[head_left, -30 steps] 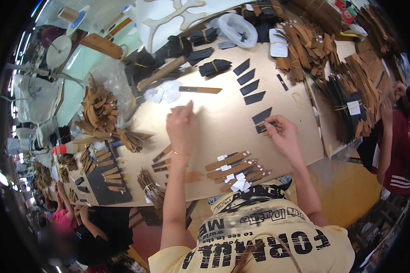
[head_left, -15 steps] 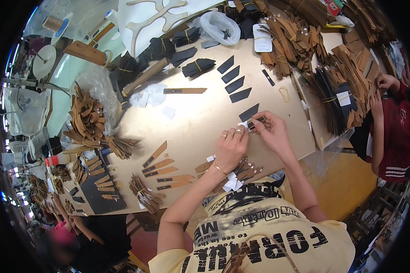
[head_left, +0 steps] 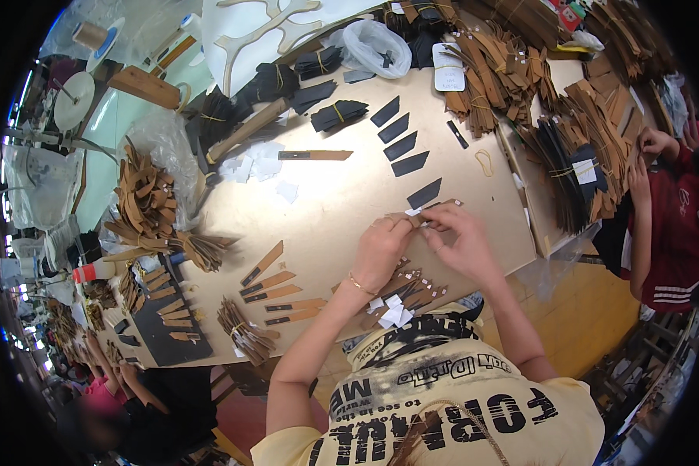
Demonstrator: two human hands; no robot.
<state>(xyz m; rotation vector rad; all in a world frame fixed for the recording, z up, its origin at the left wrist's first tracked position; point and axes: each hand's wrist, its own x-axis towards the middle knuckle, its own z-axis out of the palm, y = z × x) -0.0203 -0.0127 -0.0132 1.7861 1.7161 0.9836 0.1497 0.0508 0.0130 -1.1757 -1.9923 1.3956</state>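
Observation:
My left hand (head_left: 386, 247) and my right hand (head_left: 460, 237) meet over the front of the table, fingers pinched on a small brown leather strip (head_left: 418, 220). Fingers hide most of it. A bit of white paper (head_left: 412, 211) shows beside the fingertips. Just beyond them lies a black slant-ended leather piece (head_left: 425, 193), the nearest of several laid in a column, another being this black piece (head_left: 410, 163). Under my left wrist, brown strips with white tags (head_left: 421, 290) are spread near the table's front edge, next to folded white paper slips (head_left: 396, 312).
Brown strips with black ends (head_left: 270, 290) fan out at left, beside a tied bundle (head_left: 245, 330). A single strip (head_left: 318, 155) and paper scraps (head_left: 266, 161) lie farther back. A hammer (head_left: 248, 130), leather bundles (head_left: 481, 70) and a rubber band (head_left: 484, 162) surround them. A co-worker's hands (head_left: 651, 155) are at right.
Both hands have come closer together and shifted slightly, the left one toward me. The held strip has turned; its dark face showed before, and brown shows now.

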